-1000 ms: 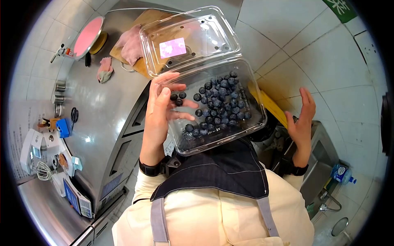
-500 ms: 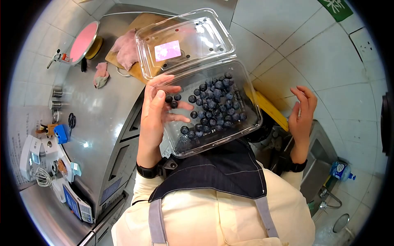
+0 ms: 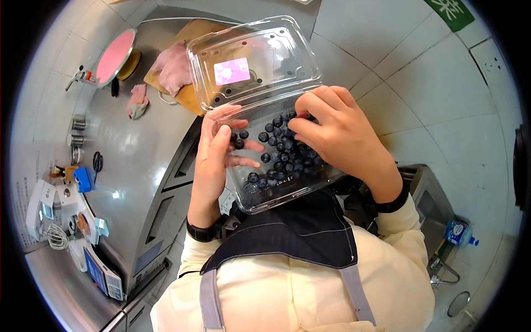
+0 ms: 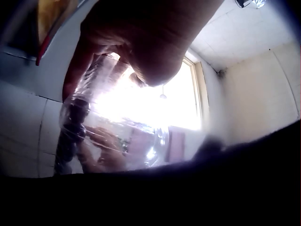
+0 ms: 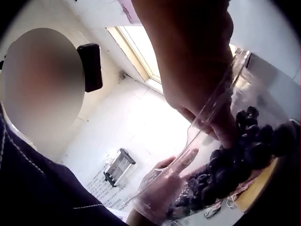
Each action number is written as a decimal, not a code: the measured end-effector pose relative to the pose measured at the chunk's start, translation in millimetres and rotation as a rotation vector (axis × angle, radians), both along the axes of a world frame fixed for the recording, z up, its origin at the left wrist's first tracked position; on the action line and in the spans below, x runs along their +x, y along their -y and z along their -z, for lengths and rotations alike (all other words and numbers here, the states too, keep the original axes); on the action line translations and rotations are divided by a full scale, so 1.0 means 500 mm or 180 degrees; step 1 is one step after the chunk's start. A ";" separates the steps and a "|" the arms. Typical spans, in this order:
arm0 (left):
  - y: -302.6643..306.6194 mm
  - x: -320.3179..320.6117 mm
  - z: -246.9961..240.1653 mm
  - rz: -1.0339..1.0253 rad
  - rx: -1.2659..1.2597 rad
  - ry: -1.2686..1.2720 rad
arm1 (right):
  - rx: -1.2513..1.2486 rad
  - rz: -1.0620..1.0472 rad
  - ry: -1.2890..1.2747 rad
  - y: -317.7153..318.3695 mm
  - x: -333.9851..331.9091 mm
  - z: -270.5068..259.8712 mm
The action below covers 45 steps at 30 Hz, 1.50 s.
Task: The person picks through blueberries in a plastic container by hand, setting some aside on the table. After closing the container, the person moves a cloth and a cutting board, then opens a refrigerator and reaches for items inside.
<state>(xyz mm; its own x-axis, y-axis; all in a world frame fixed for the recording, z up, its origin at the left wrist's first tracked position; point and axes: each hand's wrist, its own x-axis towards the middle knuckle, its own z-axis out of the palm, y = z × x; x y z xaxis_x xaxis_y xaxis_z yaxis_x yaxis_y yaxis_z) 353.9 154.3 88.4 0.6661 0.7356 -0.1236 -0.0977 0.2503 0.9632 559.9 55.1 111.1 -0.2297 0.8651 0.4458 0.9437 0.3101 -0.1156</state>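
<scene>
A clear plastic box (image 3: pixel 265 199) with its lid (image 3: pixel 276 47) flipped back is held up at chest height, tilted. Blueberries (image 3: pixel 287 157) lie in it, a few of them apart near its left wall. My left hand (image 3: pixel 213 155) grips the box's left side, thumb at the wall and fingers spread behind or under it. Over the box's right part is my right hand (image 3: pixel 343 133), fingers curled down among the berries; in the right wrist view its fingertips reach into the blueberries (image 5: pixel 235 165). Whether it pinches a berry is hidden.
On the steel counter (image 3: pixel 116 149) at left are a cutting board (image 3: pixel 193 33) with a pink cloth (image 3: pixel 176 69), a pink turntable (image 3: pixel 116 58), scissors (image 3: pixel 97 161) and a scale (image 3: pixel 105 274). A sink (image 3: pixel 431 202) and water bottle (image 3: pixel 459 233) are at right.
My right hand has moved left from beside the box to inside its right part, with its fingers now bent among the berries. My left hand keeps its grip.
</scene>
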 end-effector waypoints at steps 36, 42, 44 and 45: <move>-0.008 -0.013 0.002 0.0021 -0.0077 0.0135 | 0.0092 0.0185 -0.0387 0.094 0.002 -0.059; 0.000 -0.013 0.004 -0.0114 0.0017 0.0073 | -0.0506 0.0210 -0.0130 0.034 -0.014 -0.021; 0.001 -0.017 0.006 -0.0125 0.0017 0.0022 | -0.0860 -0.0022 -0.0511 0.041 -0.018 -0.023; 0.000 -0.020 0.008 -0.0150 0.0007 0.0011 | -0.0921 -0.0346 -0.0701 0.046 -0.016 -0.026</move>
<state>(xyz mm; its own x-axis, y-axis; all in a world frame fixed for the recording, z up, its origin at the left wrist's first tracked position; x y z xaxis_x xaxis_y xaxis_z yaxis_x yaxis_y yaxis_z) 344.0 154.1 84.6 0.6312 0.7664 -0.1196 -0.1128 0.2432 0.9634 552.1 32.2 124.0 -0.2528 0.9384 0.2356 0.8499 0.3317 -0.4094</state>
